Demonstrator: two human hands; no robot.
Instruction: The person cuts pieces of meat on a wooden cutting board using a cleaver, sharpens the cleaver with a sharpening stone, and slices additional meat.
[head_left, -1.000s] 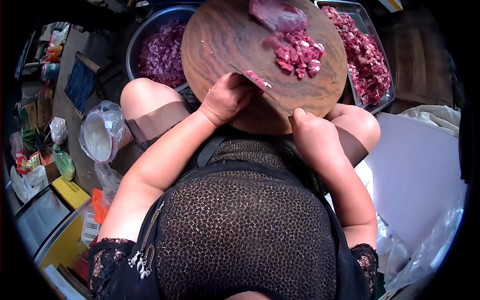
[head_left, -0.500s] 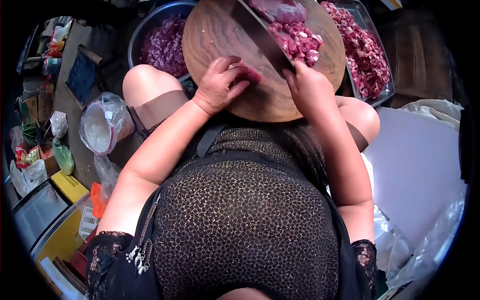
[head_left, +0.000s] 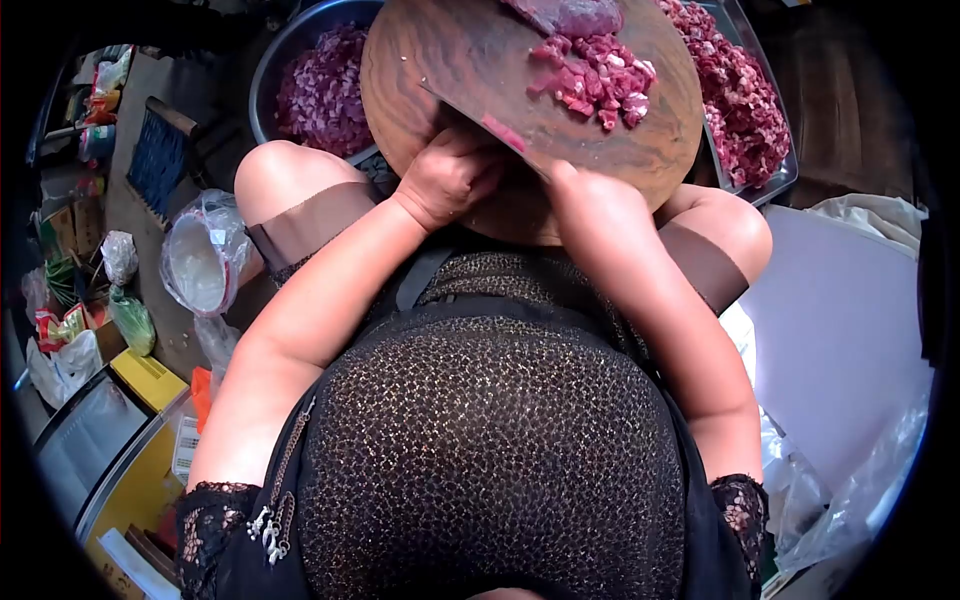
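Note:
My right hand [head_left: 598,205] is wrapped round the handle of a cleaver [head_left: 462,117], whose blade slants across the near part of a round wooden chopping board [head_left: 420,50]. Curled close against the near side of the blade is my left hand [head_left: 450,182], its fingers bent down at the board. A strip of red meat [head_left: 503,132] shows just beyond the blade; the rest of it is hidden by the blade and fingers. Farther back on the board lie a heap of diced meat [head_left: 605,80] and a larger uncut piece of meat [head_left: 570,15].
Behind the board on the left stands a metal bowl [head_left: 262,95] of chopped meat. A metal tray [head_left: 792,165] of chopped meat is at the right. A plastic-lined bucket [head_left: 200,255] sits left of my knee, and a pale flat surface [head_left: 840,310] lies to the right.
The cleaver has come nearer and left, from beside the diced heap to the meat strip. My left hand has curled its fingers in and moved slightly right.

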